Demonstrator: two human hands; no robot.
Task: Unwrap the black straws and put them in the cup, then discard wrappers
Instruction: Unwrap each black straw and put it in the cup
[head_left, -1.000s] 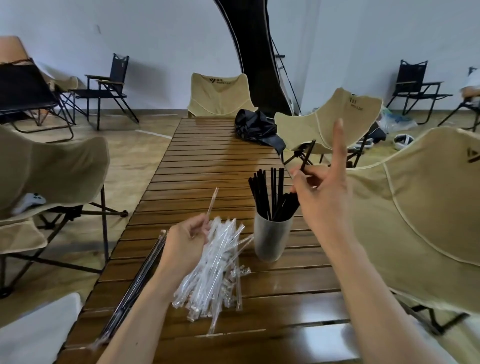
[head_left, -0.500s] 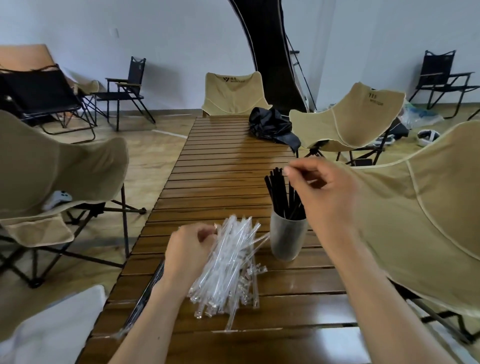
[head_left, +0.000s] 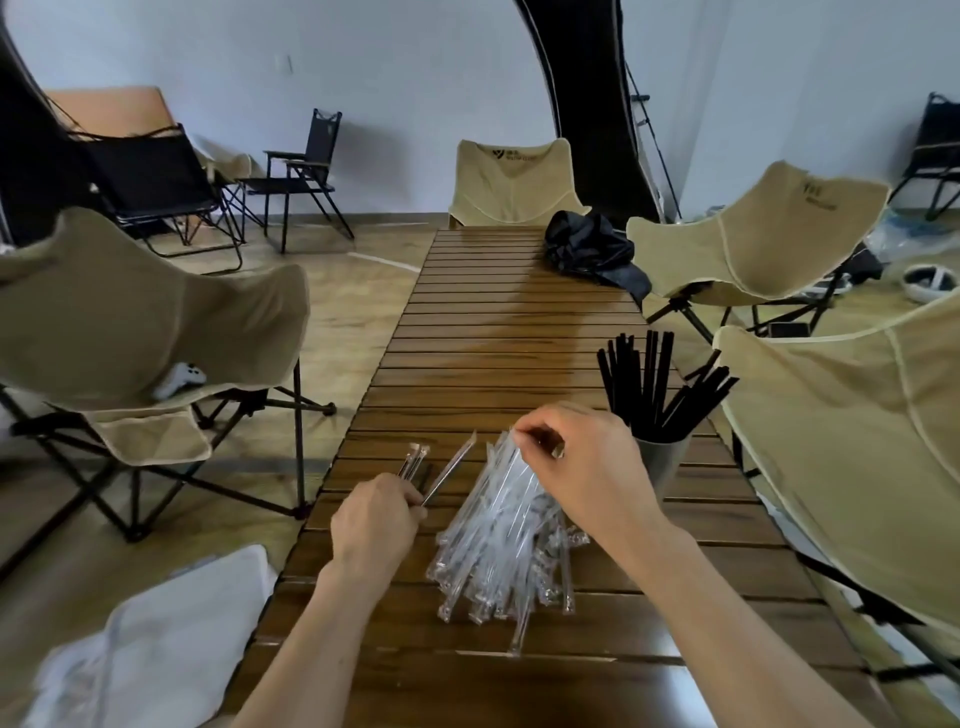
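Back from the cup (head_left: 662, 462), the right hand (head_left: 587, 467) pinches the wrapper pile (head_left: 506, 525) beside it, the left hand's (head_left: 376, 525) grip around wrapped straws (head_left: 423, 470): light, stiff, slippery-sleeved, probably best pinched near an end.

Beige camp chairs (head_left: 511, 182) ring the table (head_left: 509, 332); black bag (head_left: 592, 249), perhaps.
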